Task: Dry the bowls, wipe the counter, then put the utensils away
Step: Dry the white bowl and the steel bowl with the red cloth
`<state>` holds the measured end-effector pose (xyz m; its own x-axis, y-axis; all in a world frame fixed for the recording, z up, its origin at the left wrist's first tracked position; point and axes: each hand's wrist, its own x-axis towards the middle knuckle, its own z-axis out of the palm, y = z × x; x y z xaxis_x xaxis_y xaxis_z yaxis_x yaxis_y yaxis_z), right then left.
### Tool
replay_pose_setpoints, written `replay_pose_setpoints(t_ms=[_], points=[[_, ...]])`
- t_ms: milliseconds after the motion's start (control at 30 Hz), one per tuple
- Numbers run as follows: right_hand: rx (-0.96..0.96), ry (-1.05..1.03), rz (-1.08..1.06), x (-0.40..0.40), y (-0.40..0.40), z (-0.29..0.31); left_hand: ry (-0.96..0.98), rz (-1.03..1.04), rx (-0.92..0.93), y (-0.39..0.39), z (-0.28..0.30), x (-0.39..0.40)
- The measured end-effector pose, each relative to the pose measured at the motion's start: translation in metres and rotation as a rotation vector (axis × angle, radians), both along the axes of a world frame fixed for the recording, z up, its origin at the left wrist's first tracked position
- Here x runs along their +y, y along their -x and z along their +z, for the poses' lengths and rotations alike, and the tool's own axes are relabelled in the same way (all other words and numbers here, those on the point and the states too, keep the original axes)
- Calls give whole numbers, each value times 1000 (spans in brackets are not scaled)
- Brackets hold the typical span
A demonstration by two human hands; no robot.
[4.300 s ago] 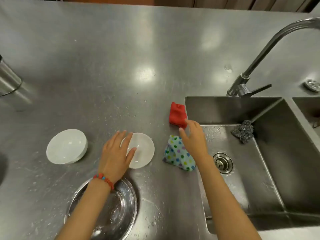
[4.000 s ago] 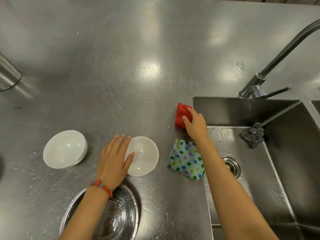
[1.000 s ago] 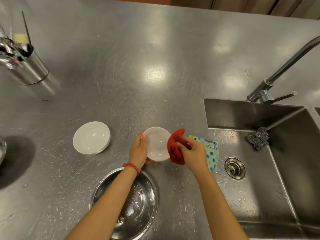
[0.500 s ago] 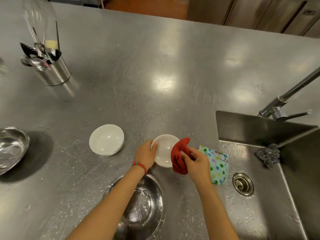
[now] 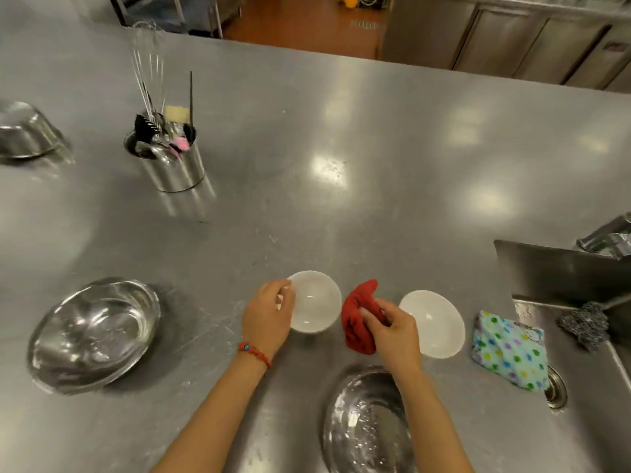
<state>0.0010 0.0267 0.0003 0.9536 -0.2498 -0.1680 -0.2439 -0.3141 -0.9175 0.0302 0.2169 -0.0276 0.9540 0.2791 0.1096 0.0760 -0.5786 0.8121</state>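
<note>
Two white bowls stand on the steel counter. My left hand grips the left rim of the left white bowl, thumb over the edge. My right hand holds a bunched red cloth between the two bowls, just right of the left one. The right white bowl sits untouched on the counter beyond my right hand. A steel utensil holder with a whisk and several utensils stands at the back left.
A large steel bowl sits at the left, another near the front edge, and a third far left. A polka-dot cloth hangs on the sink rim. Steel wool lies in the sink, by the faucet.
The bowl I was wiping now rests on the counter at the right. My left hand has moved to the other bowl, and the red cloth has come out of the first bowl.
</note>
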Motion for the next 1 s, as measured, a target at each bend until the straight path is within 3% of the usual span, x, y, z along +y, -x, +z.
replay_pose_setpoints(t_ms=[100,200,333,433,567,1000], points=[[15,2,17,24,0,-1,-7,53,69,-5,-13,24],[48,4,-4,36,-3,-1,95,-47,278,-14,-24,28],[38,-3,-7,40,-7,-5,376,-254,406,-17,-33,22],[50,-12,-32,43,-10,-7,618,-248,484,-12,-35,16],[76,48,-58,48,-16,-8,627,-177,442,-15,-38,13],[27,342,112,66,-22,-13,704,-248,311,-2,-24,2]])
